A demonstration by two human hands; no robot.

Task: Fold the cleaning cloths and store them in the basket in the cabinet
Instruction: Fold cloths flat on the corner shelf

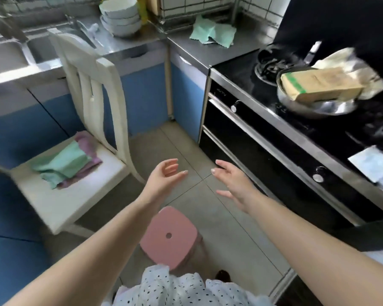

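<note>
Two bare hands out in front, low in the middle of the frame, above the floor tiles (186, 151). Left hand (164, 176) with palm up and fingers loosely bent, holding nothing. Right hand (232, 182) with fingers spread wide, holding nothing too. A small gap between them, not touching.

Some cleaning cloths on chair (66, 166) at middle left: a green one on top of a purple one, in a loose pile on the seat of a white chair (53, 199). Chair back up high, standing between the pile and the blue cabinet doors (142, 96). More green cloths on tabletop (212, 32) at upper middle, crumpled on the grey tabletop (241, 45), well apart from both hands. No basket to be seen.

A pink stool (168, 235) with a round hole in its seat, straight below the hands, near the bottom middle. A dotted white top at the very bottom edge.

A black stove (241, 71) along the right side, with two round knobs on its front. On it, at upper right, a shiny metal pan (314, 107) with a brown paper pack (318, 85) inside and a pale rag (349, 60) behind. A white paper sheet (372, 162) at far right.

A stack of white bowls (119, 18) at upper middle left of the green cloths. A sink (9, 54) at upper left, rather blurry
</note>
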